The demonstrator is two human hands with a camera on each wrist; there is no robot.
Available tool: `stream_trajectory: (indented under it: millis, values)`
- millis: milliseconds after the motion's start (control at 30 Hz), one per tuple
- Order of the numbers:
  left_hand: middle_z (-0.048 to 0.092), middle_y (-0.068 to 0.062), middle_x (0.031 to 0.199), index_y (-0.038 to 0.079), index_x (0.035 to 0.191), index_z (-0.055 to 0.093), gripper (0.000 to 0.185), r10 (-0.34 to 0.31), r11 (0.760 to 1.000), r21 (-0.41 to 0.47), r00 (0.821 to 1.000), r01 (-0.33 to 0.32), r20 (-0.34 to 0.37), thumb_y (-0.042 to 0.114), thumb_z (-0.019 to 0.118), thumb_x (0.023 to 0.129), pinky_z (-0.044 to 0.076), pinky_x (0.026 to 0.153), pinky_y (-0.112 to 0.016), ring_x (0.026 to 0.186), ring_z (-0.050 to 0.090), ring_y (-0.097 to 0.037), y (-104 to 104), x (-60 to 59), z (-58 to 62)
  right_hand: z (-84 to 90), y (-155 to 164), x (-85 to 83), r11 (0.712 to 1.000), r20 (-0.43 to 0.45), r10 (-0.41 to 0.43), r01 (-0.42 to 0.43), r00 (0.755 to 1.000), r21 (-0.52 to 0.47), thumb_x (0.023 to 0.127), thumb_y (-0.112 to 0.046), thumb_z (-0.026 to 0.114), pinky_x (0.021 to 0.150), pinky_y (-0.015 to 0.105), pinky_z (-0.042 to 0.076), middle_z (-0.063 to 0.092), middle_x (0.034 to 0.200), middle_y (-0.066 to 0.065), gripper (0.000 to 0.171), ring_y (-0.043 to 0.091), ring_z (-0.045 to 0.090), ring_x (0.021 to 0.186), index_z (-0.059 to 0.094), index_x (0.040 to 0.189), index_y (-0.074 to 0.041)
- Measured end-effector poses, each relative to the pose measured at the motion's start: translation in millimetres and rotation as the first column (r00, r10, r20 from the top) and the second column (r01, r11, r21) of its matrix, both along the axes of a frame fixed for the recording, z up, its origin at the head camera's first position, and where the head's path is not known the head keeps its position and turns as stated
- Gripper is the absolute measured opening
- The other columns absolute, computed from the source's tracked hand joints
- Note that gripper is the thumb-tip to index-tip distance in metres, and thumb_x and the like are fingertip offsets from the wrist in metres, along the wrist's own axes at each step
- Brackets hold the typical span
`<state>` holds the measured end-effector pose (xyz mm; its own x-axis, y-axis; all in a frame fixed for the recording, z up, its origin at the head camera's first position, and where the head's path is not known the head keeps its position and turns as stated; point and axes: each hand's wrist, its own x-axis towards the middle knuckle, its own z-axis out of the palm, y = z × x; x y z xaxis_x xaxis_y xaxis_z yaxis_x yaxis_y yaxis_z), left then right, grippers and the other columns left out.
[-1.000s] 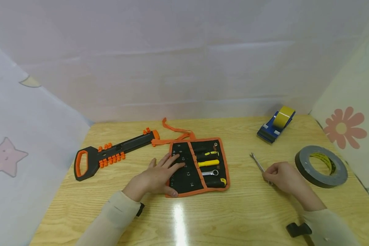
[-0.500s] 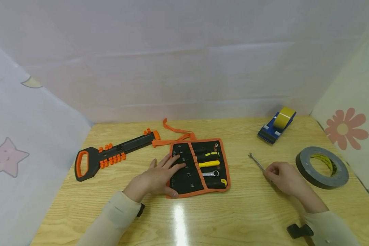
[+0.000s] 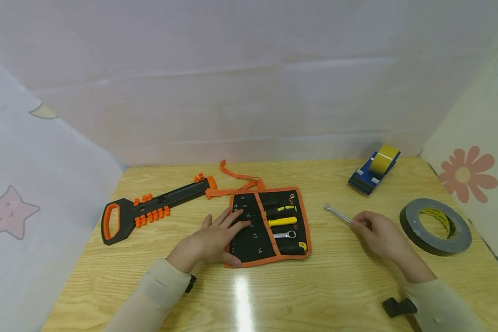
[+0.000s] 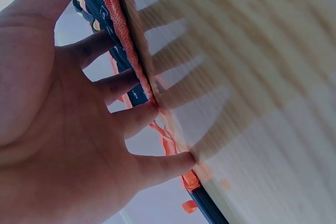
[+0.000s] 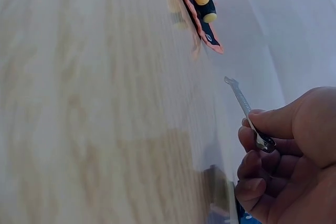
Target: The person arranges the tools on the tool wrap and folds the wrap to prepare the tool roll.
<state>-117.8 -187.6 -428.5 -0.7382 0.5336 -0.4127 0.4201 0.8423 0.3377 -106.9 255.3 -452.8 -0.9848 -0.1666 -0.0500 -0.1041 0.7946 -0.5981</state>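
A black tool pouch [image 3: 253, 240] with orange edging lies flat on the table, numbers printed down its left side. Spread fingers of my left hand [image 3: 205, 240] rest on that left part. In its pockets sit a yellow-handled tool [image 3: 282, 221], a ring-ended wrench [image 3: 289, 234] and several dark-handled tools. To the right, my right hand [image 3: 377, 233] pinches a small combination wrench [image 3: 338, 214] between thumb and forefinger, its open end pointing up-left. The right wrist view shows this wrench [image 5: 241, 98] raised off the table, its ring end by the curled fingers.
A black and orange handled rack [image 3: 157, 203] lies at the left. Orange ties [image 3: 236, 175] trail behind the pouch. A blue tape dispenser with yellow tape [image 3: 375, 168] stands at the back right. A grey tape roll [image 3: 411, 226] lies beside my right hand.
My right hand has lifted the small wrench from the table and shifted it slightly left and away from me. The left hand has stayed on the pouch.
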Motion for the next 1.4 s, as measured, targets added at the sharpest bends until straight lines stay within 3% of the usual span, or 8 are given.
stream_trajectory:
  millis: [800, 1400]
  values:
    - [0.005, -0.008, 0.184, 0.029, 0.172, 0.029, 0.105, -0.013, 1.000, 0.007, 1.000, 0.013, -0.009, 0.050, 0.087, 0.087, 0.009, 0.126, -0.083, 0.170, 0.001, -0.042, 0.0, 0.6, 3.0, 13.5, -27.4, -27.5, 0.994, -0.033, 0.091, -0.092, 0.995, -0.058, 0.112, -0.015, 0.060, 0.063, 0.026, 0.042, 0.064, 0.085, 0.003, 0.017, 0.014, 0.051, 0.073, 0.072, 0.110, -0.003]
    - [0.005, -0.007, 0.184, 0.029, 0.172, 0.029, 0.105, -0.015, 1.000, 0.009, 1.000, 0.015, -0.010, 0.051, 0.087, 0.087, 0.010, 0.126, -0.083, 0.170, 0.001, -0.042, -0.3, 0.6, 1.5, 11.5, -58.8, -58.5, 0.979, -0.029, 0.178, -0.180, 0.984, -0.093, 0.110, -0.016, 0.064, 0.066, 0.029, 0.040, 0.061, 0.084, 0.001, 0.014, 0.017, 0.050, 0.076, 0.074, 0.109, -0.006]
